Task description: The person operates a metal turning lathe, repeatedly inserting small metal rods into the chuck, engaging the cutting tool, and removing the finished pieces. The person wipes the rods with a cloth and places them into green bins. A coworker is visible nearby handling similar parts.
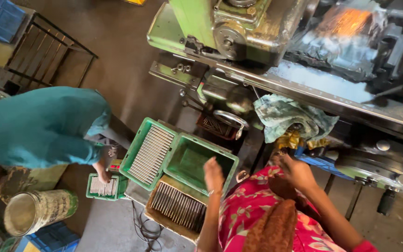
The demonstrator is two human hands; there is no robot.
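Head view: left hand (213, 173) grip loose, empty, over empty green crate (200, 161); right hand (295, 171) grip unclear.

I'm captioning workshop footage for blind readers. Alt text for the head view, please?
Left hand hovers open above an empty green crate; right hand reaches toward a green machine. Trays of metal rods lie nearby, and a co-worker bends over them.
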